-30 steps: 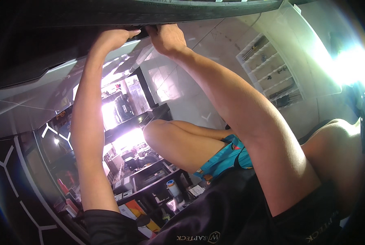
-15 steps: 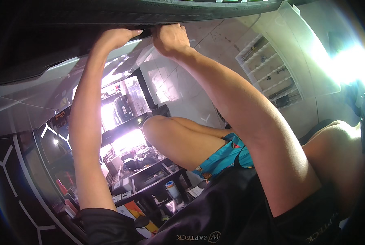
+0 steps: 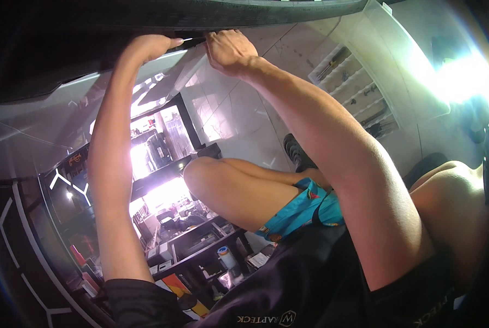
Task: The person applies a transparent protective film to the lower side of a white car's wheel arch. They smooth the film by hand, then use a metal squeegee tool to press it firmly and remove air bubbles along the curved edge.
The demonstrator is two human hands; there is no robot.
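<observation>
Both my arms reach up to the dark lower edge of what looks like a car body, just below a black tire (image 3: 288, 17). My left hand (image 3: 149, 48) is closed at that edge, its thumb pointing right beside a thin pale sliver; what its fingers hold is hidden. Close by on the right, my right hand (image 3: 231, 50) has its fingers curled against the same dark edge. Its fingertips are out of sight, so its grip cannot be made out. A glossy grey body panel (image 3: 31, 128) runs off to the left.
On the tiled floor at right lies a clear plastic organizer case (image 3: 389, 112) with small tools in its compartments. A glaring lamp (image 3: 468, 82) shines beyond it. Cluttered black shelving (image 3: 201, 246) stands below left. My bent knee (image 3: 201, 172) and a dark shoe (image 3: 298, 153) are near the middle.
The view has shifted slightly, and more of the dark shoe shows now. My right hand has turned a little, with its knuckles more in view. The left hand stays at the edge.
</observation>
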